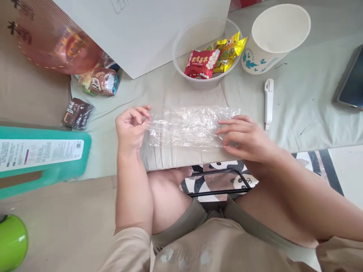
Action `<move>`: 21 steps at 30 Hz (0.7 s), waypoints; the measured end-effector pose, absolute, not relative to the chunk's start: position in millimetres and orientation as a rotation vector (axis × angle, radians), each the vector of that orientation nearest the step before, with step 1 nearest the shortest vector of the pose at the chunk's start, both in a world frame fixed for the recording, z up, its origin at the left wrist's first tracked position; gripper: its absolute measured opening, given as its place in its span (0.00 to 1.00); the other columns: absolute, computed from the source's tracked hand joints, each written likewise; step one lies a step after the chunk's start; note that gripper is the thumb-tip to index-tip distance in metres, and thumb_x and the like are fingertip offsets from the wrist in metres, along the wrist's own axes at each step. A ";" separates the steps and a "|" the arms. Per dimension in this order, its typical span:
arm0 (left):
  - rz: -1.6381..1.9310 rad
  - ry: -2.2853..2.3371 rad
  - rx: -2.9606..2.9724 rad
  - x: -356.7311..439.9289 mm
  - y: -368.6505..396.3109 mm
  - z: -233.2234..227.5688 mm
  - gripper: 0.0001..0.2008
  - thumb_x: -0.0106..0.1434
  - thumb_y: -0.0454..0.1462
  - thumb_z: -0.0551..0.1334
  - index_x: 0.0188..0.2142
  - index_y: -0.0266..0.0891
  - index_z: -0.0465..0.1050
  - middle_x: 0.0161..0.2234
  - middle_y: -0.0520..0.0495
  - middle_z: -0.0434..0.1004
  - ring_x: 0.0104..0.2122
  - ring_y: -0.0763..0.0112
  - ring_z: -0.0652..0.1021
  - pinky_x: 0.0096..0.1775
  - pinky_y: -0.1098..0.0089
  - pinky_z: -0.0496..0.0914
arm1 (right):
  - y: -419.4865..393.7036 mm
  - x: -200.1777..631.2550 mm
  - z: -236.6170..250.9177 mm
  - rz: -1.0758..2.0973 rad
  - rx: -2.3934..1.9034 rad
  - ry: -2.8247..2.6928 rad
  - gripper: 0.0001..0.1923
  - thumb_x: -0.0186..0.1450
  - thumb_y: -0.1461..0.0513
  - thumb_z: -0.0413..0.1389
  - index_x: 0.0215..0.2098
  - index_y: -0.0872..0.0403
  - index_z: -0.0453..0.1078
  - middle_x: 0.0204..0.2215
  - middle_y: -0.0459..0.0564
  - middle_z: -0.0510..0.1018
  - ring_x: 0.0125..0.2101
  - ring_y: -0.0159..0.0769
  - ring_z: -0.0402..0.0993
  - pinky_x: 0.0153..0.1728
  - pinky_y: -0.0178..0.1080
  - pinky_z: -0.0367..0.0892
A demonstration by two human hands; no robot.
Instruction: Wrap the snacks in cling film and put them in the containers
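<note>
A clear, crinkled plastic bag (187, 126) lies stretched flat across the cloth in front of me. Its left end is pinched between the thumb and fingers of my left hand (132, 124). My right hand (241, 136) rests over the bag's right end with fingers spread and extended. Beyond the bag stands a clear plastic bowl (181, 71) containing a red snack packet (202, 63) and several yellow packets (231, 51). A white paper cup (256, 56) with blue leaf prints is to the bowl's right.
A white cutter (269, 102) lies right of my right hand, and a dark phone (351, 83) sits at the right edge. Wrapped snacks (103, 81), a brown packet (78, 113) and a teal container (85, 151) are on the left. A white board (147, 37) stands behind.
</note>
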State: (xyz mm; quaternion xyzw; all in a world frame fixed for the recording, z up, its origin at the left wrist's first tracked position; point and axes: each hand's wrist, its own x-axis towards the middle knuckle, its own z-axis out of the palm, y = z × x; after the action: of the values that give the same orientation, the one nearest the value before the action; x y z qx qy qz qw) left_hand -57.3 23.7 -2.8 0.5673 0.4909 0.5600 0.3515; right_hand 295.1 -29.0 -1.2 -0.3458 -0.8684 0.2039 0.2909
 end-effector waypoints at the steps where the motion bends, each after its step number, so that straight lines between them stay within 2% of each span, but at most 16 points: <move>1: 1.432 1.275 1.485 -61.3 20.4 -2.9 0.26 0.46 0.41 0.78 0.18 0.42 0.57 0.24 0.52 0.71 0.37 0.63 0.80 0.52 0.53 0.75 | -30.0 296.1 -2.0 0.561 -0.926 -2.340 0.07 0.65 0.63 0.57 0.28 0.48 0.70 0.45 0.46 0.88 0.57 0.49 0.80 0.57 0.56 0.69; 6: 1.111 1.306 1.732 -70.7 1.7 8.5 0.20 0.48 0.39 0.73 0.15 0.43 0.62 0.25 0.49 0.74 0.34 0.63 0.77 0.49 0.54 0.74 | -31.2 305.3 -3.0 0.616 -0.935 -2.437 0.08 0.65 0.59 0.58 0.27 0.49 0.71 0.52 0.48 0.85 0.66 0.55 0.70 0.64 0.64 0.63; 9: 0.701 1.375 1.925 -70.7 -13.1 31.2 0.12 0.54 0.38 0.68 0.18 0.44 0.68 0.32 0.48 0.80 0.41 0.59 0.77 0.49 0.55 0.73 | -28.6 311.9 -1.5 0.679 -0.912 -2.503 0.14 0.67 0.52 0.60 0.25 0.49 0.75 0.58 0.50 0.82 0.70 0.62 0.63 0.66 0.70 0.58; 12: 0.355 1.360 1.953 -71.4 -24.5 53.4 0.06 0.58 0.36 0.65 0.24 0.44 0.75 0.37 0.48 0.82 0.45 0.60 0.77 0.53 0.57 0.71 | -26.0 313.7 0.6 0.634 -0.951 -2.524 0.21 0.73 0.56 0.54 0.24 0.49 0.77 0.56 0.51 0.83 0.69 0.60 0.65 0.65 0.68 0.58; 14: 0.359 1.211 1.877 -72.7 -26.9 57.6 0.02 0.56 0.38 0.69 0.27 0.45 0.79 0.38 0.48 0.82 0.42 0.63 0.78 0.50 0.61 0.72 | -24.9 312.1 1.5 0.539 -1.007 -2.488 0.22 0.75 0.58 0.52 0.23 0.50 0.76 0.49 0.50 0.86 0.65 0.57 0.71 0.63 0.64 0.62; 16: 0.621 1.153 1.744 -72.4 -25.2 51.8 0.07 0.54 0.44 0.72 0.30 0.45 0.80 0.36 0.48 0.80 0.38 0.65 0.77 0.44 0.64 0.72 | -24.2 309.8 1.7 0.488 -1.049 -2.463 0.19 0.73 0.58 0.55 0.24 0.50 0.75 0.44 0.49 0.87 0.61 0.55 0.75 0.60 0.60 0.65; 18: 0.910 1.375 1.629 -68.3 -21.3 41.1 0.12 0.58 0.49 0.70 0.34 0.44 0.80 0.36 0.48 0.79 0.37 0.66 0.76 0.40 0.64 0.70 | -23.6 307.9 1.3 0.483 -1.080 -2.471 0.13 0.71 0.58 0.57 0.29 0.49 0.76 0.42 0.49 0.87 0.58 0.55 0.78 0.57 0.58 0.67; 19: 0.938 1.558 1.610 -64.6 -19.4 36.2 0.13 0.59 0.49 0.69 0.38 0.44 0.80 0.38 0.48 0.79 0.38 0.65 0.75 0.41 0.64 0.70 | -23.4 307.4 0.9 0.478 -1.096 -2.480 0.10 0.71 0.58 0.57 0.32 0.49 0.76 0.41 0.50 0.87 0.57 0.55 0.78 0.57 0.57 0.67; 21: 0.751 1.814 1.631 -55.5 -16.7 30.4 0.19 0.59 0.46 0.70 0.48 0.43 0.79 0.43 0.46 0.81 0.41 0.63 0.76 0.44 0.63 0.70 | -22.9 307.1 0.1 0.459 -1.113 -2.501 0.07 0.69 0.60 0.56 0.36 0.49 0.76 0.40 0.50 0.86 0.56 0.53 0.79 0.56 0.56 0.67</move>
State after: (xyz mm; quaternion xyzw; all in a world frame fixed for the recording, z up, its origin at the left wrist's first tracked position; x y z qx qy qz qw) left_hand -55.5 -16.7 30.4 0.6115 0.6800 0.2817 0.2905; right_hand 307.1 -22.9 0.1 -0.3944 -0.8860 0.1626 0.1816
